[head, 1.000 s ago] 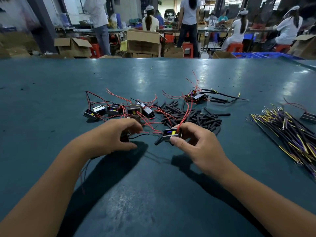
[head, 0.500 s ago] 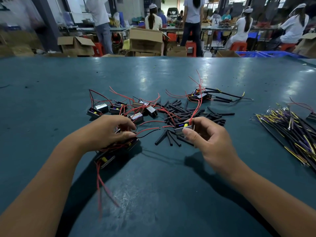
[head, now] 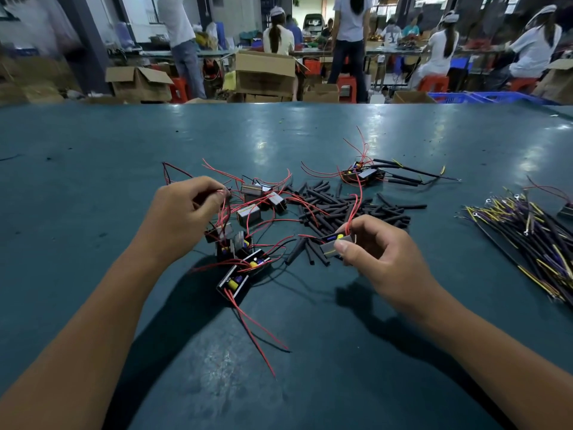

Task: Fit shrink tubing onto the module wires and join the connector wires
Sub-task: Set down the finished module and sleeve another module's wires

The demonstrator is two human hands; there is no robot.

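Since a second ago the left hand (head: 183, 212) has lifted off the counter (head: 93, 212) and dragged a bunch of thin red wires (head: 221, 209) up with it, so a clump of small black modules (head: 238, 259) now hangs and trails under it. Fingers are curled, with the wire ends pinched between thumb and fingertips. The lowest module in that clump, the one with a yellow and purple capacitor (head: 234, 282), lies on the counter with its long axis running diagonally from far-right to near-left, and its two red leads (head: 257, 333) trail toward the camera and a bit right.

The right hand (head: 372, 252) has also come up and slid right. It pinches one small black and grey module (head: 333, 245) between thumb and curled fingers. Its long axis goes roughly left-right, tilted slightly, and its red wire (head: 356, 197) loops up and away toward the far side.

Just behind that hand sits the pile of short black shrink tubing pieces (head: 341, 206), pointing every which way. Further back is a module with long black sleeved leads (head: 403, 175) stretching right. On the far right lies a bundle of black, yellow and purple connector wires (head: 527, 237), mostly running diagonally from far-left to near-right. A few more grey-faced modules (head: 257, 203) sit between the hands.
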